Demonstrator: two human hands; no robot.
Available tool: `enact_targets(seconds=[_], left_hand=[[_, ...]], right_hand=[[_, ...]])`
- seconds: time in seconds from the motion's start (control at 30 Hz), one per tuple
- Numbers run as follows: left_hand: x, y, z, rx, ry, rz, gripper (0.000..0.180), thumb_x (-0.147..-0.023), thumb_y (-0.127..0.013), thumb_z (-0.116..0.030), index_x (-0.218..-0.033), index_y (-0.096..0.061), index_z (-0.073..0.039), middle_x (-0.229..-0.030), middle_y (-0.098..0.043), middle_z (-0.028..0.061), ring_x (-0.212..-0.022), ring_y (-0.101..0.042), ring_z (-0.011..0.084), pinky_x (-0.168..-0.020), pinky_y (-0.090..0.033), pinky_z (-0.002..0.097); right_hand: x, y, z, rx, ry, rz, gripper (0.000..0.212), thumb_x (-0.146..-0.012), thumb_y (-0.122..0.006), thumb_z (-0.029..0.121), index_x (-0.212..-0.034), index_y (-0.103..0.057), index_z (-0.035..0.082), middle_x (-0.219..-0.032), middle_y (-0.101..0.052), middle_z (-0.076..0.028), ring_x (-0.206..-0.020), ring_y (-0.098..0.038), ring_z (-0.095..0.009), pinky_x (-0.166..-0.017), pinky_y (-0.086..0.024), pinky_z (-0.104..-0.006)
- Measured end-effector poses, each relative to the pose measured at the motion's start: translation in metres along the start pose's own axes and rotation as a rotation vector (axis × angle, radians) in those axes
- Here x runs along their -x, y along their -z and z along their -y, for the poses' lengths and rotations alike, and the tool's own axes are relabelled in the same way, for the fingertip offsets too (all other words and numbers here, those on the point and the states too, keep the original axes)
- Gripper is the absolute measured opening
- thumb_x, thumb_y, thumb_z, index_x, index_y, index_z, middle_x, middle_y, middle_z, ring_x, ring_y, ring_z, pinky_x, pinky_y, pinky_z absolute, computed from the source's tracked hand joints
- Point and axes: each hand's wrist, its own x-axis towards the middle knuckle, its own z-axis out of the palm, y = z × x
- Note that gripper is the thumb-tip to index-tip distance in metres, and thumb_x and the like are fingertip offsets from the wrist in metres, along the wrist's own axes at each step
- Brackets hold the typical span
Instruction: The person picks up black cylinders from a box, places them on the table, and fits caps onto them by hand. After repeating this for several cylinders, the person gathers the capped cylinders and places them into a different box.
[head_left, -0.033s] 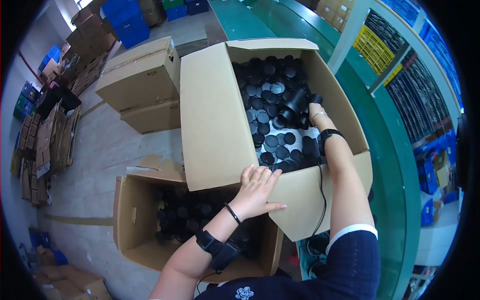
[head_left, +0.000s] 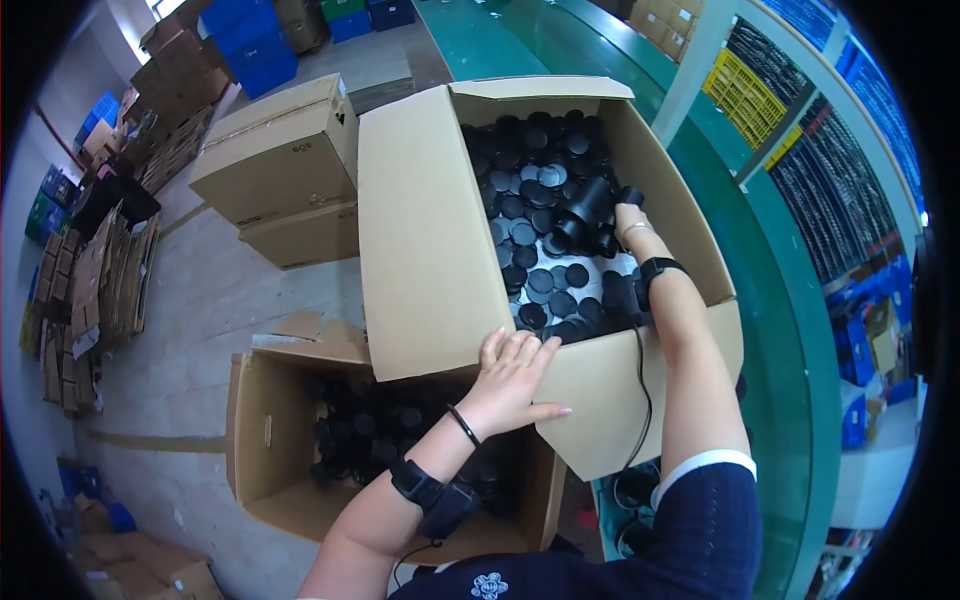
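A large open carton (head_left: 425, 240) holds many round black caps (head_left: 540, 280) and several black cylindrical parts. My right hand (head_left: 632, 222) reaches inside along the right wall, closed around a black cylindrical part (head_left: 630, 197); most of its fingers are hidden. Just left of it lies a wider black tube (head_left: 590, 205) on the caps. My left hand (head_left: 513, 380) lies open on the near-left corner of the carton, fingers over the rim and thumb stretched out across the near flap (head_left: 600, 405). Below that hand stands a second open carton (head_left: 262, 425) with more black parts (head_left: 370, 430).
Two closed cartons (head_left: 275, 160) are stacked at the left. A green bench (head_left: 785, 360) runs along the right beside a rack with yellow crates (head_left: 745, 100). Flattened cardboard (head_left: 110, 280) stands far left, and blue bins (head_left: 250, 45) at the back. A thin black cable (head_left: 648, 400) hangs from my right wrist.
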Motion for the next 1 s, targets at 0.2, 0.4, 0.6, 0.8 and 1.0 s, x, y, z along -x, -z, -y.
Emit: enact_targets(seconds=[0.2,0.4,0.6,0.8,1.0], left_hand=[[0.000,-0.001,-0.006,-0.029,-0.034,0.015,0.089,-0.070,-0.071,-0.054,-0.134,-0.037,-0.003,-0.118,-0.045,0.0177,-0.125,-0.035,0.0345,-0.108,-0.011,0.0548],[-0.008,0.003,-0.001,-0.191,-0.080,0.014,0.080,-0.070,-0.072,-0.053,-0.128,-0.044,-0.006,-0.108,-0.053,0.0151,-0.112,-0.046,0.0321,-0.100,-0.021,0.0504],[-0.017,-0.017,0.007,-0.246,-0.203,-0.031,0.083,-0.076,-0.067,-0.054,-0.137,-0.037,-0.006,-0.120,-0.049,0.0156,-0.121,-0.040,0.0314,-0.105,-0.015,0.0520],[-0.014,-0.024,0.009,-0.321,-0.123,0.038,0.072,-0.084,-0.061,-0.048,-0.139,-0.034,-0.009,-0.123,-0.048,0.0101,-0.126,-0.037,0.0265,-0.108,-0.011,0.0497],[-0.012,-0.016,0.001,-0.313,-0.066,0.098,0.078,-0.081,-0.063,-0.050,-0.140,-0.033,-0.007,-0.126,-0.047,0.0125,-0.128,-0.034,0.0298,-0.109,-0.010,0.0525]], right_hand=[[0.114,0.130,-0.040,-0.160,0.236,-0.294,0.029,-0.061,-0.064,0.004,-0.090,-0.067,-0.001,-0.082,-0.068,-0.020,-0.079,-0.067,-0.032,-0.072,-0.054,-0.0376],[0.370,0.233,-0.125,-0.556,0.218,-0.332,0.037,-0.080,-0.071,0.016,-0.112,-0.059,0.003,-0.087,-0.062,-0.003,-0.065,-0.062,-0.007,-0.052,-0.049,-0.0185],[0.661,0.199,-0.236,-0.747,-0.415,-0.283,0.030,-0.080,-0.070,0.009,-0.105,-0.057,-0.001,-0.076,-0.059,-0.002,-0.057,-0.055,-0.006,-0.049,-0.042,-0.0186],[0.812,-0.008,-0.340,0.080,-1.027,-0.389,0.037,-0.058,-0.082,0.012,-0.087,-0.060,0.003,-0.083,-0.065,-0.017,-0.079,-0.064,-0.034,-0.070,-0.052,-0.0403],[0.835,-0.184,-0.352,0.179,-0.982,-0.286,0.031,-0.064,-0.074,0.005,-0.087,-0.053,0.008,-0.092,-0.059,-0.013,-0.082,-0.062,-0.036,-0.067,-0.052,-0.0447]])
